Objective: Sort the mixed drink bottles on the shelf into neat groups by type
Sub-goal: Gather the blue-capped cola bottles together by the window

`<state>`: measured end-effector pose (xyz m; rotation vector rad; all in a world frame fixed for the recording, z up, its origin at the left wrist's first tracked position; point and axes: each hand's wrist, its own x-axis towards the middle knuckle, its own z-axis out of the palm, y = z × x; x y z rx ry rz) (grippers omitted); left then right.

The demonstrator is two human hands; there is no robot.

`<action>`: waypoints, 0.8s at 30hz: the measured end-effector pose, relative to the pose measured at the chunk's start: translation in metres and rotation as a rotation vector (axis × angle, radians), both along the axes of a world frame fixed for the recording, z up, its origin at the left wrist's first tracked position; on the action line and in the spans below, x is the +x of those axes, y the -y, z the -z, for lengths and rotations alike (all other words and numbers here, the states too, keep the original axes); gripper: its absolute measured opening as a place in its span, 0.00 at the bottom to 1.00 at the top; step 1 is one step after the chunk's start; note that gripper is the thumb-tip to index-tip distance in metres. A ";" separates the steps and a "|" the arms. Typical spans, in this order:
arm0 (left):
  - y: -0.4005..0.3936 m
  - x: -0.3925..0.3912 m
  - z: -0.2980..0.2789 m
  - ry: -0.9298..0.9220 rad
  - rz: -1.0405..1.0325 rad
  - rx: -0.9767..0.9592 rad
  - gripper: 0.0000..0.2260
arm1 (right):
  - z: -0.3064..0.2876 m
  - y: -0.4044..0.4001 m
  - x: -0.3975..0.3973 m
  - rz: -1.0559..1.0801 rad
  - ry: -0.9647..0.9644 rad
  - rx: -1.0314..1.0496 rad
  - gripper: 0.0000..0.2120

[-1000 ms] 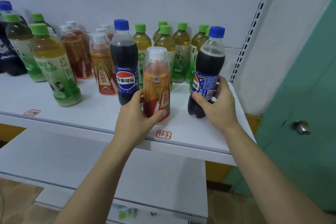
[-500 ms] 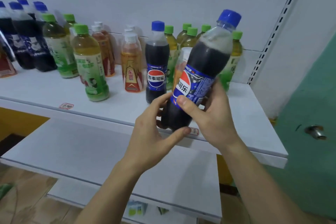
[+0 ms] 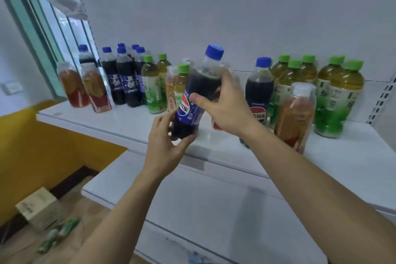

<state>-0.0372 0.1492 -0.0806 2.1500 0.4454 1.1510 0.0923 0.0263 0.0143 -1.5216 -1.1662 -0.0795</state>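
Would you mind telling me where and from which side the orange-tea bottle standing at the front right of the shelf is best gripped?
Grip the orange-tea bottle around its labelled middle, coming from the front. It stands upright at the shelf front with open space before it, while green-tea bottles crowd close behind, probably blocking a reach from behind.

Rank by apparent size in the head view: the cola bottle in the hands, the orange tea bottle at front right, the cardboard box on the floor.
1. Cola bottle, gripped by the right hand and left hand.
2. Orange tea bottle, slightly smaller; nearness to the camera makes this unsure.
3. Cardboard box, clearly smallest.
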 end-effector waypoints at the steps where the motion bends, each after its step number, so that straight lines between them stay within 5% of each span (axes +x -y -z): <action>1: -0.006 -0.001 0.005 0.007 -0.028 -0.003 0.34 | 0.000 -0.009 -0.002 0.010 0.016 0.001 0.29; 8: -0.070 -0.011 0.020 -0.009 -0.180 -0.081 0.33 | -0.001 -0.085 -0.030 0.065 0.195 -0.063 0.43; 24: -0.122 0.007 0.033 -0.191 -0.340 -0.087 0.29 | 0.010 -0.141 -0.038 0.048 0.186 -0.232 0.31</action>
